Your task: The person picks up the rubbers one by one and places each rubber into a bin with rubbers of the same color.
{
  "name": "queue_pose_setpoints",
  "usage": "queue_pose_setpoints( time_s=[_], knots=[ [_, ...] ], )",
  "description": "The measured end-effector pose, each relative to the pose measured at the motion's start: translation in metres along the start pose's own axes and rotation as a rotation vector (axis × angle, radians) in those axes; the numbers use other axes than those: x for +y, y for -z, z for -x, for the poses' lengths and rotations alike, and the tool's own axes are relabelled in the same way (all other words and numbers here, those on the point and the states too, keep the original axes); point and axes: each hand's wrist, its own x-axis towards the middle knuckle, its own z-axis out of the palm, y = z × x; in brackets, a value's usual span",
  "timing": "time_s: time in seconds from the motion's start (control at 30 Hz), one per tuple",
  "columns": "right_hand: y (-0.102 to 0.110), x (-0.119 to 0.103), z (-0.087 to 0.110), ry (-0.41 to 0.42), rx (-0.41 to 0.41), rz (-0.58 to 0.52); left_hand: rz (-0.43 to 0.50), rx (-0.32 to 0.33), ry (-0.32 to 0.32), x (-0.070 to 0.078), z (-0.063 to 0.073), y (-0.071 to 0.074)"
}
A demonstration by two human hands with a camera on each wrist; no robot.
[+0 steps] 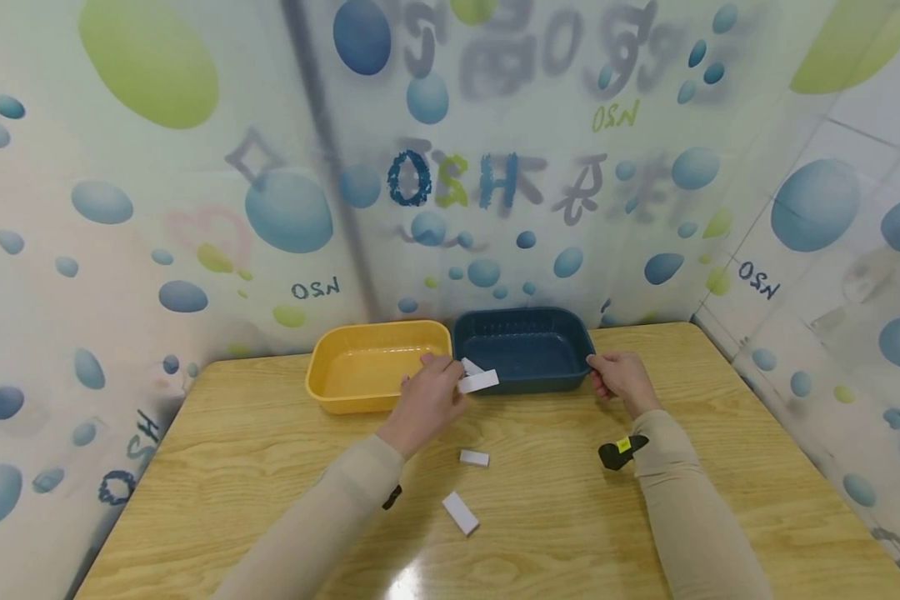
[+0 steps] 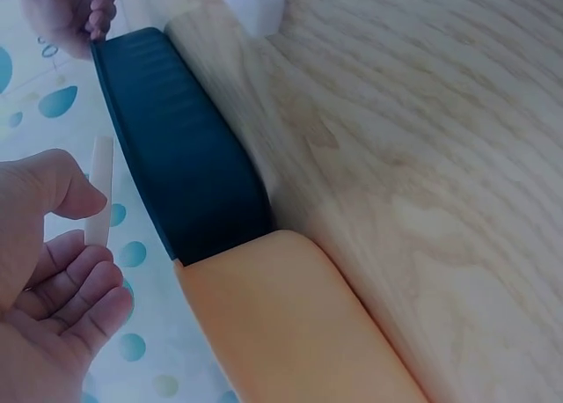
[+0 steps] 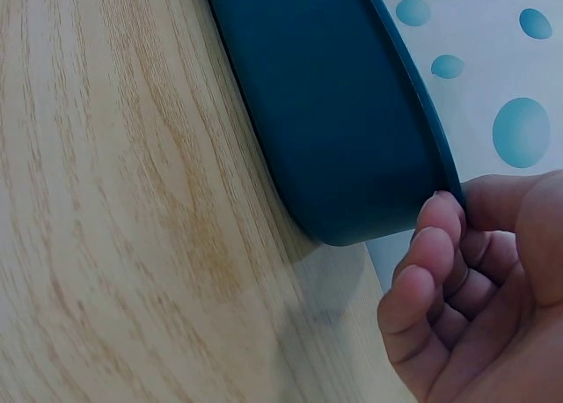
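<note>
My left hand (image 1: 429,397) is above the meeting edges of two tubs, with a white block (image 1: 478,382) pinched between thumb and fingers. In the left wrist view the block (image 2: 99,192) appears edge-on. A second white piece (image 1: 470,365) shows just behind it; whether it is held or lies in the tub I cannot tell. My right hand (image 1: 621,379) grips the right end of the dark blue tub (image 1: 528,385). Its thumb and fingers pinch the rim, as the right wrist view shows on the blue tub (image 3: 343,113). Left of it sits the yellow tub (image 1: 360,403).
Two white blocks lie on the wooden table (image 1: 570,517): a small block (image 1: 474,458) and a longer block (image 1: 461,513) nearer me. Behind the tubs rises a patterned curtain (image 1: 390,250). A black wrist device (image 1: 621,452) hangs by the right sleeve.
</note>
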Motion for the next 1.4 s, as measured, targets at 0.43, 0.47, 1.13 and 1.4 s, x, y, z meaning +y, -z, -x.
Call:
queue_pose_setpoints(
  time_s=[0.43, 0.47, 1.13, 1.4],
  knots=[
    [0.0, -0.001, 0.001, -0.005, 0.0, -0.011, 0.039, 0.068, -0.044, 0.004, -0.013, -0.012],
    [0.0, -0.001, 0.001, -0.004, -0.002, -0.013, 0.039, 0.069, -0.044, 0.004, -0.013, -0.013],
    [0.0, 0.001, -0.001, -0.01, -0.003, -0.005, 0.083, -0.028, 0.094, 0.01, -0.028, -0.023],
    [-0.001, 0.001, -0.001, -0.014, 0.006, -0.011, 0.086, -0.017, 0.098, 0.011, -0.031, -0.026]
  ],
)
